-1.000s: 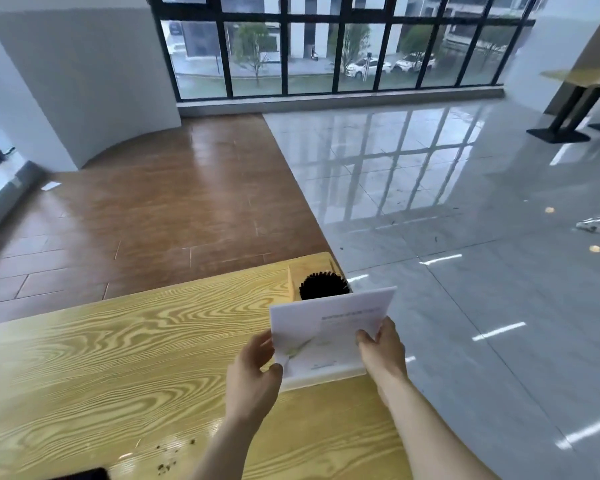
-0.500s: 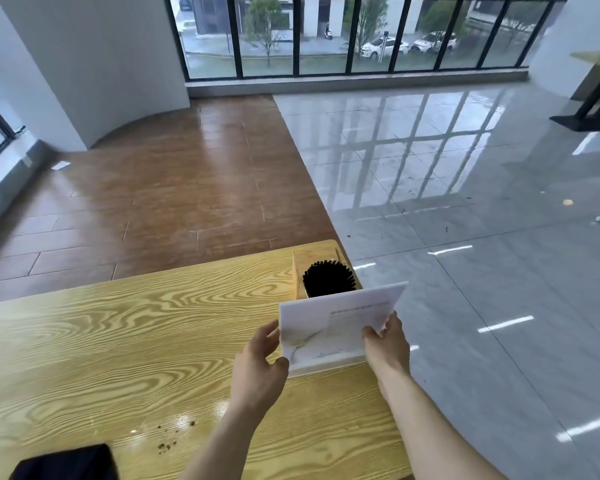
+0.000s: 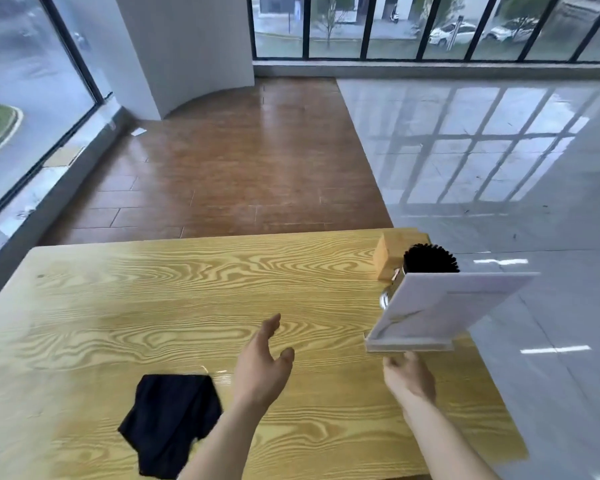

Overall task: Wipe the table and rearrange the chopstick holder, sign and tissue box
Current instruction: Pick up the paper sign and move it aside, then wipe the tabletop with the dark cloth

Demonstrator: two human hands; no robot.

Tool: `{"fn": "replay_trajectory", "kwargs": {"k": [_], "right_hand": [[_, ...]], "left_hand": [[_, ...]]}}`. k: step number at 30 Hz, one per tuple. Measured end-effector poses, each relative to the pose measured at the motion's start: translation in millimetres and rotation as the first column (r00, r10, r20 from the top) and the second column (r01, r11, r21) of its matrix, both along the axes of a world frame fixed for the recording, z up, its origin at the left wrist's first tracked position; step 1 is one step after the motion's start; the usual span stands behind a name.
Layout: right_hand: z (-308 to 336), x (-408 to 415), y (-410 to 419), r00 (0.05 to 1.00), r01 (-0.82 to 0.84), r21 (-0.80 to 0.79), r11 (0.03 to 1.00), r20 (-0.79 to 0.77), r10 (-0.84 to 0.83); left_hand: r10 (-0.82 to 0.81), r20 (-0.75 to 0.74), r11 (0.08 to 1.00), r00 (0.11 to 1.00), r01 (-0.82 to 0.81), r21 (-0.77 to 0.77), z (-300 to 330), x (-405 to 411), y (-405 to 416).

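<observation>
A white sign (image 3: 444, 310) on a flat base stands tilted near the right edge of the yellow wood-grain table (image 3: 153, 306). Right behind the sign is a metal chopstick holder (image 3: 430, 259) full of black chopsticks, and behind that a wooden tissue box (image 3: 390, 252) at the far right corner. My right hand (image 3: 409, 377) hovers just below the sign's base, fingers loosely apart, holding nothing. My left hand (image 3: 262, 362) is open above the table's middle. A crumpled black cloth (image 3: 172, 420) lies on the table to the left of my left forearm.
The table's right edge drops to a glossy grey tiled floor (image 3: 499, 168). Beyond the far edge is brown wooden flooring (image 3: 239, 161), then a white curved wall (image 3: 187, 46) and tall black-framed windows.
Both hands have let go of the sign, which now stands on the table. My left hand drew back toward the left. The view swung left, bringing the black cloth into sight.
</observation>
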State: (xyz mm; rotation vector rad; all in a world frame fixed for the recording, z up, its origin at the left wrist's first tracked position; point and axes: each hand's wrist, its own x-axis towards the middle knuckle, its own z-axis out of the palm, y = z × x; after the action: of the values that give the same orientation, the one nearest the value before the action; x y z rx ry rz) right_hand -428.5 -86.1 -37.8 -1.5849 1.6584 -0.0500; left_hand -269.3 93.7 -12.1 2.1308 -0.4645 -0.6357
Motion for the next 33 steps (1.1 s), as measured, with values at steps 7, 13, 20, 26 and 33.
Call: {"fn": "replay_trajectory", "kwargs": {"k": [7,13,20,26,33], "right_hand": [[-24,78,136,0.975,-0.223,-0.189,0.956,-0.061,0.215],[-56,140,256,0.87,-0.473,-0.475,0.742,-0.117,0.48],[-108,196,345,0.713,-0.66,-0.521,0.541,-0.208,0.67],[-147,216,349,0.62,-0.759,-0.465,0.455,-0.305,0.723],[-166,194,348,0.622,-0.734,-0.538,0.414,-0.288,0.728]], "left_hand": [[0.125,0.087,0.992,0.988,-0.127,0.022,-36,68,140],[0.155,0.187,0.977,0.97,-0.179,0.119,-72,114,235],[-0.038,0.385,0.976,0.922,-0.048,0.213,-115,148,270],[-0.176,0.467,0.955,0.867,0.035,0.294,-147,165,266],[-0.189,0.477,0.954,0.858,0.045,0.296,-164,157,249]]}}
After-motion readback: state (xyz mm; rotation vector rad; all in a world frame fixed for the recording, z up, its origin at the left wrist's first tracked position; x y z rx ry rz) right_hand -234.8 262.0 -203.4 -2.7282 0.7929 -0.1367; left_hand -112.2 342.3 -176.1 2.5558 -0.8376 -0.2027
